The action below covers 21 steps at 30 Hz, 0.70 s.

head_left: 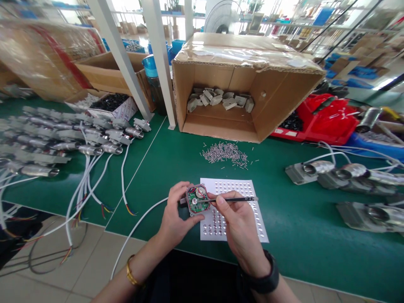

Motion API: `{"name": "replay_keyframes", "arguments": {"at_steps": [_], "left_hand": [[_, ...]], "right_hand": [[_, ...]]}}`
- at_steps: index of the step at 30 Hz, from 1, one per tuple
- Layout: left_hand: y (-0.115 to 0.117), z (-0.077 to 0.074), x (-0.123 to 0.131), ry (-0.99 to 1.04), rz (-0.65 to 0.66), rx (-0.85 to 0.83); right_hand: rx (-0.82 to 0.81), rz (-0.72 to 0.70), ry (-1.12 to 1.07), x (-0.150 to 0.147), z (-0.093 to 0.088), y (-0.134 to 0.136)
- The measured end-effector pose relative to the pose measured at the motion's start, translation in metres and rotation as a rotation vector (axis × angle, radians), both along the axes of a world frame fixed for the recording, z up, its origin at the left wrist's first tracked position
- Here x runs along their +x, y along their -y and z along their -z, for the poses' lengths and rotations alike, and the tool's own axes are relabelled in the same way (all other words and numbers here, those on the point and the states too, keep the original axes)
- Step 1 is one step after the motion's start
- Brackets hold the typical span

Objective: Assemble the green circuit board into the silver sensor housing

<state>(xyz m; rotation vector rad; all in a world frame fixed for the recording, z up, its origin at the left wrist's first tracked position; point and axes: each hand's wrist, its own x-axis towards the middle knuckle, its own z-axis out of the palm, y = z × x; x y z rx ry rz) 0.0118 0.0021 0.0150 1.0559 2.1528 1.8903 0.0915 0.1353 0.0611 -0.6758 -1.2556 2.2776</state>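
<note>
My left hand grips a small motor unit with a red-rimmed circuit board facing up; a white cable runs from it off the bench edge. My right hand pinches black tweezers whose tip rests on the board's middle. Both hands hover over a white sheet dotted with rows of small round stickers. A pile of small metal pins lies on the green mat just beyond the sheet.
An open cardboard box on its side holds grey plastic parts. Finished metal units with white cables fill the left; more units lie right. A red tray sits back right. White posts stand behind.
</note>
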Motion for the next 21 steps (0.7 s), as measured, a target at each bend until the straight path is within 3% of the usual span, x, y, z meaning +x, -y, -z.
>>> {"name": "replay_keyframes", "arguments": {"at_steps": [3, 8, 10, 12, 14, 16, 19, 21], "left_hand": [[0.002, 0.001, -0.003, -0.250, 0.017, -0.128], [0.004, 0.003, -0.007, -0.545, 0.021, -0.202], [0.005, 0.004, -0.006, -0.581, 0.023, -0.193], [0.004, 0.004, -0.004, -0.554, 0.030, -0.165], [0.004, 0.003, -0.001, -0.433, 0.017, -0.133], [0.002, -0.001, 0.002, -0.211, -0.017, -0.085], [-0.001, -0.014, 0.001, 0.130, -0.047, -0.011], [-0.004, -0.026, -0.003, 0.249, -0.076, -0.046]], "right_hand": [[0.118, -0.018, -0.003, 0.005, 0.002, 0.003], [0.955, 0.146, -0.189, 0.024, -0.025, -0.005], [1.114, 0.207, -0.143, 0.019, -0.037, -0.018], [1.111, 0.093, 0.080, 0.002, -0.040, -0.033], [1.040, -0.242, 0.255, -0.020, -0.034, -0.044], [0.999, -0.460, 0.299, -0.037, -0.023, -0.048], [0.985, -0.511, 0.317, -0.046, -0.009, -0.044], [0.962, -0.521, 0.329, -0.043, -0.005, -0.042]]}}
